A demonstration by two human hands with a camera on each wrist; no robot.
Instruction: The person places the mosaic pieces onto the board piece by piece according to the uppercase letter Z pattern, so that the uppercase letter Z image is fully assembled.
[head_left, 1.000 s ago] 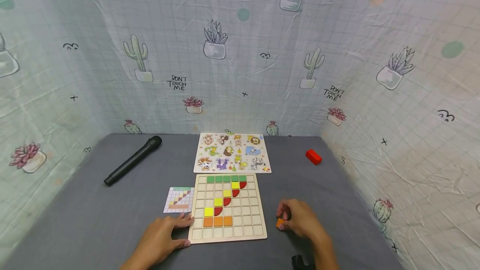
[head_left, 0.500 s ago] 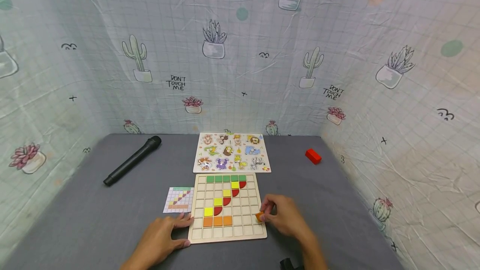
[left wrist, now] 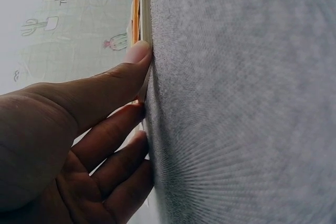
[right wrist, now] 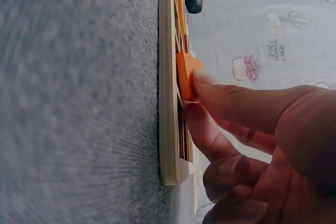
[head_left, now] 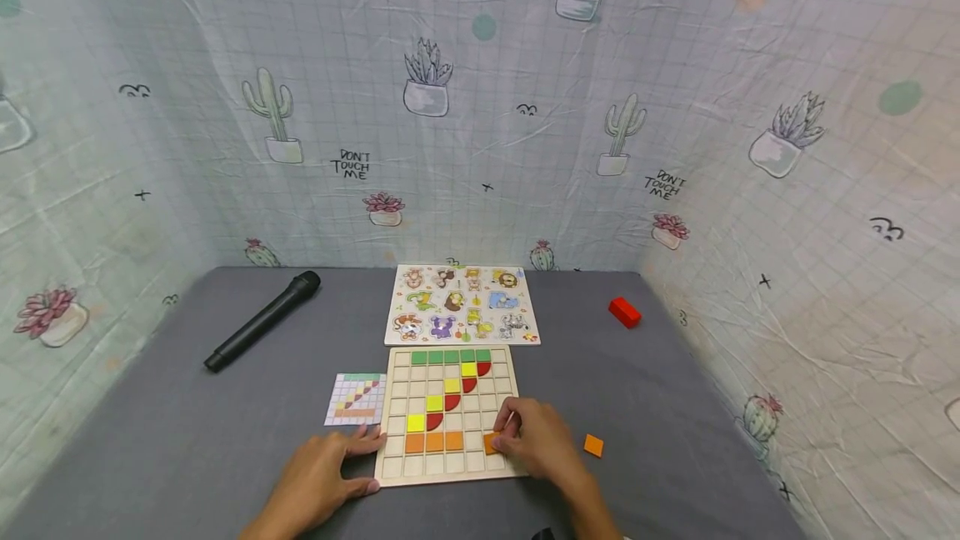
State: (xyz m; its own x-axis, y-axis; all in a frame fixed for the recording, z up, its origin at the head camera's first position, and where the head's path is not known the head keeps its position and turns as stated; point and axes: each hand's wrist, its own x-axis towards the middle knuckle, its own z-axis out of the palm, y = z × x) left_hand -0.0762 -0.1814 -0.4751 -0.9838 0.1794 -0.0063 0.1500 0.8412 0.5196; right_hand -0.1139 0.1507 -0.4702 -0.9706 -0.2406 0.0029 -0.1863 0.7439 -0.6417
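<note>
My right hand (head_left: 536, 440) pinches an orange square tile (right wrist: 189, 76) between thumb and fingertips, over the lower right part of the wooden grid board (head_left: 510, 390). In the right wrist view that tile is tilted, its lower edge at the board's cells. Several green tiles (head_left: 444, 357) line the top row. Yellow squares (head_left: 435, 403) and red quarter-round tiles (head_left: 452, 402) step down diagonally to the left, above 3 orange tiles (head_left: 434, 442). At the board's left edge, my left hand (head_left: 318, 473) rests thumb and fingertips against the rim.
A pattern card (head_left: 356, 399) lies left of the board. Behind it is an animal puzzle (head_left: 462, 305). A black microphone (head_left: 262, 321) lies back left, and a red block (head_left: 625, 312) back right. One loose orange square tile (head_left: 593, 445) sits on the grey table right of my right hand.
My right hand has carried the orange tile leftward from the table, across the board's right edge and over its cells. Another orange tile now shows on the table. My left hand stays put.
</note>
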